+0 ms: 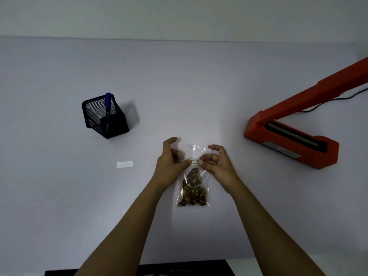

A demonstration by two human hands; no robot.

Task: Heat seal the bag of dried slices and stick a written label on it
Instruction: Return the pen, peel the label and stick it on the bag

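Black and flat, a dark slab point(179, 268) crosses the bottom edge, and two bare forearms reach over it onto a smooth, pale lilac table point(179, 86). Between the wrists lies the bag point(196, 150), a clear, glossy pouch with its long side running away from the person. The dried slices point(193, 190), brown, mottled and round-edged, are bunched in its near half, and its far half is crinkled and see-through. A small white label point(194, 162) with dark writing sits across the bag's middle. The left hand point(171, 162) presses its thumb on the label's left end, with the other fingers arched, lifted and holding nothing. The right hand point(217, 162) pinches the label's right end between thumb and forefinger, its remaining fingers loosely curled above the plastic. Left of the hands, well apart from them, a thin white paper strip point(125, 164) lies flat. Farther back stands a square black mesh pen holder point(105, 118) with a blue pen point(108, 102) leaning in it. To the right sits the red heat sealer point(288, 140), blocky and matte, its arm raised at a slant toward the frame's right edge over a dark sealing bar. A black cable point(328, 102) trails behind it. Bare table stretches between holder and sealer up to the straight far edge, where a plain light wall point(179, 14) begins.
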